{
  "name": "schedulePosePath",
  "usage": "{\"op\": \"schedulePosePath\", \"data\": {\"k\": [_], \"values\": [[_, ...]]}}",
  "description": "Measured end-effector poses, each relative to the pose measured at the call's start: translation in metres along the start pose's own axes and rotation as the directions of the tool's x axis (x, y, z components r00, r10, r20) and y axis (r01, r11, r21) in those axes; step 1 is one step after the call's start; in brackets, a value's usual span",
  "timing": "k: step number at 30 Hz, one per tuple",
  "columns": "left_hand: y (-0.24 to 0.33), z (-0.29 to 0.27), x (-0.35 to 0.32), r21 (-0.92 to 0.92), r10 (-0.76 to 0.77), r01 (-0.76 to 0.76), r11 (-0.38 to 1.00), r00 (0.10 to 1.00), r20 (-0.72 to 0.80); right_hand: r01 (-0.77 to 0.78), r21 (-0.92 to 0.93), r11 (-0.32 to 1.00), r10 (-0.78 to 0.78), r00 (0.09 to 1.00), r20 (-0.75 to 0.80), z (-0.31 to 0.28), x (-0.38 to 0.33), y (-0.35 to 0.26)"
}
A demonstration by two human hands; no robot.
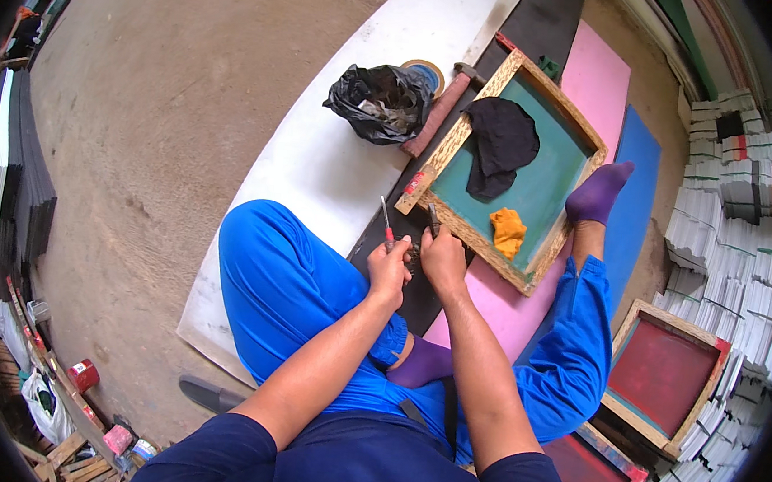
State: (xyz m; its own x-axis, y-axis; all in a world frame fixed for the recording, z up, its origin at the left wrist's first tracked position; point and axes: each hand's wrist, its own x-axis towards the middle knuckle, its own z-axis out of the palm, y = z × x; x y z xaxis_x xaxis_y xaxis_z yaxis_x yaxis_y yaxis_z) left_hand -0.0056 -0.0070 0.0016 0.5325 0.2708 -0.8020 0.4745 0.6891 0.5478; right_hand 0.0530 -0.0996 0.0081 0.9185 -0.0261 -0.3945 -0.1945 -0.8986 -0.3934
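Note:
My left hand (pixel 388 267) is closed around the red handle of a screwdriver (pixel 384 209), its thin metal shaft pointing up and away. Beside it, my right hand (pixel 444 256) grips a dark metal tool (pixel 433 218), its tip by the near left corner of a wooden screen frame (pixel 455 149); its kind is mostly hidden by my fingers. Green mesh fills the frame. On the mesh lie a crumpled black cloth (pixel 503 141) and a small orange cloth (pixel 507 231). Some dark stuff shows between my hands, too small to make out.
A black plastic bag (pixel 380 105) stands left of the frame, near a tape roll (pixel 426 74), a hammer (pixel 471 76) and a reddish bar (pixel 437 116). Foam sheets, one pink (pixel 597 76), lie underneath. Red-mesh frames (pixel 665 376) and paper stacks (pixel 718 231) line the right.

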Motion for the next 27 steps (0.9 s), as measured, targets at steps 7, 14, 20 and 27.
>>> {"op": "schedulePosePath", "data": {"k": [7, 14, 20, 27], "values": [[0.0, -0.001, -0.001, 0.026, 0.01, -0.011, 1.0, 0.999, 0.035, 0.119, 0.263, 0.957, -0.109, 0.993, -0.053, -0.003, -0.009, 0.023], [-0.002, -0.011, -0.001, 0.047, 0.005, -0.009, 0.999, 0.995, 0.098, -0.156, 0.568, 0.808, -0.165, 0.865, 0.473, -0.019, -0.049, 0.043], [0.0, -0.016, -0.004, 0.047, -0.019, 0.011, 0.999, 0.988, 0.156, -0.557, 0.659, 0.505, -0.265, 0.627, 0.733, -0.025, -0.06, 0.054], [0.002, -0.025, -0.006, 0.095, -0.033, 0.014, 0.995, 0.978, 0.205, -0.435, 0.672, 0.599, -0.263, 0.686, 0.678, -0.023, -0.061, 0.051]]}}
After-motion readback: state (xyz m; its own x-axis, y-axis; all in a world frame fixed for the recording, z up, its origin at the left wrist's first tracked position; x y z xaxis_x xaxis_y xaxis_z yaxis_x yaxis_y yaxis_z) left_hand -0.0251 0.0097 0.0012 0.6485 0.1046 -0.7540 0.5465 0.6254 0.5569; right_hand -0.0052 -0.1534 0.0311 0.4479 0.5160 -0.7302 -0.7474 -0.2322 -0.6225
